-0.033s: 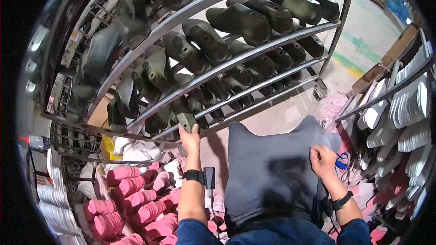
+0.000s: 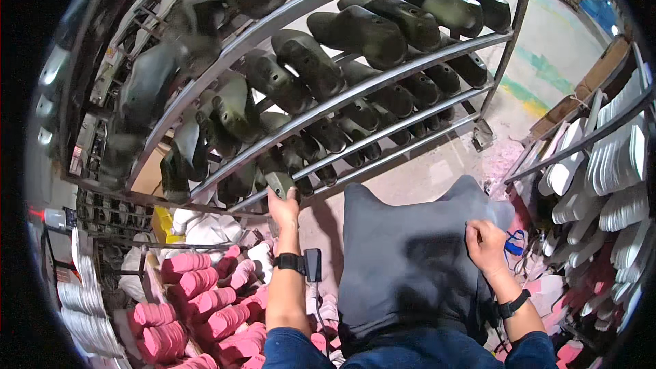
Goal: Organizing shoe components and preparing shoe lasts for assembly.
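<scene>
My left hand [image 2: 282, 208] reaches to the bottom of a metal rack [image 2: 335, 101]. Its fingers and thumb close round the end of a dark green shoe last [image 2: 276, 179] on a low rail; part of the last is hidden among its neighbours. Several more shoe lasts [image 2: 365, 33] lie side by side along the rack's rails, their holed ends toward me. Loosely curled, my right hand [image 2: 486, 242] hangs by the right side of the dark grey apron [image 2: 389, 253] over my lap, and nothing shows in its fingers.
Stacks of pink sole-shaped pieces [image 2: 220, 324] fill the lower left, beside white bundled cloth [image 2: 205, 225]. At the right, white sole-shaped sheets [image 2: 618, 157] sit in another rack. A brown board [image 2: 581, 89] leans farther back, and a blue cord [image 2: 515, 242] lies near my right hand.
</scene>
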Tool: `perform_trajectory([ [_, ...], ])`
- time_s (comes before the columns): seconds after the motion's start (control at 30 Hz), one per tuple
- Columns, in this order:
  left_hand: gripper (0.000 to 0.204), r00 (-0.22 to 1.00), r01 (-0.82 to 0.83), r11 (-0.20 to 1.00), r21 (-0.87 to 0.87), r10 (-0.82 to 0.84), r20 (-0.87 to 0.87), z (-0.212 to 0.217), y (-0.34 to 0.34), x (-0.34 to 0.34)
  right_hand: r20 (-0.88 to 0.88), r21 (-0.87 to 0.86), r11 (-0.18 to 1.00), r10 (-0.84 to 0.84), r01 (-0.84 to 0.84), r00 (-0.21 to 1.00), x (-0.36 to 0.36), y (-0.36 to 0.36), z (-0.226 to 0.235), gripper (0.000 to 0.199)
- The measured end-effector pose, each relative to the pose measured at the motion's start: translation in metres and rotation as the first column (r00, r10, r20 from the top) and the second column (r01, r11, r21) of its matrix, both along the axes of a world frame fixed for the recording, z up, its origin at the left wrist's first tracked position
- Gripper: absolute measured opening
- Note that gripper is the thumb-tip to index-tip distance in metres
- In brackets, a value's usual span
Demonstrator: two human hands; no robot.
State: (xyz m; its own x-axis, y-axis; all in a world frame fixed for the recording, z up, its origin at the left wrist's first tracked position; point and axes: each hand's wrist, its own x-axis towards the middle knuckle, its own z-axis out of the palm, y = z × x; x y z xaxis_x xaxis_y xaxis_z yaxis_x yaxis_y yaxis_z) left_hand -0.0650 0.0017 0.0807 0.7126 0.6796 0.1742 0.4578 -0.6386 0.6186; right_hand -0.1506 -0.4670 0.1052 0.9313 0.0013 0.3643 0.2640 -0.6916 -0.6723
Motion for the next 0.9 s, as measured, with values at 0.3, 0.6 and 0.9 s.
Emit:
perform_trajectory([
  [0.3,0.068,0.952,-0.057,0.998,-0.027,0.047,-0.303,0.003,0.060,0.069,-0.045,-0.039,0.999,-0.007,0.006,0.999,0.009,-0.028,-0.006,0.003],
  [0.6,0.060,0.982,-0.028,0.996,0.083,0.012,0.186,-0.079,-0.016,-0.009,-0.067,-0.130,0.982,-0.147,0.138,0.987,-0.004,-0.050,-0.007,0.006],
  [0.9,0.044,0.932,-0.359,0.895,-0.266,0.360,-0.048,-0.202,0.106,-0.095,-0.088,-0.123,0.991,-0.069,0.058,0.994,0.007,-0.007,-0.010,0.004],
])
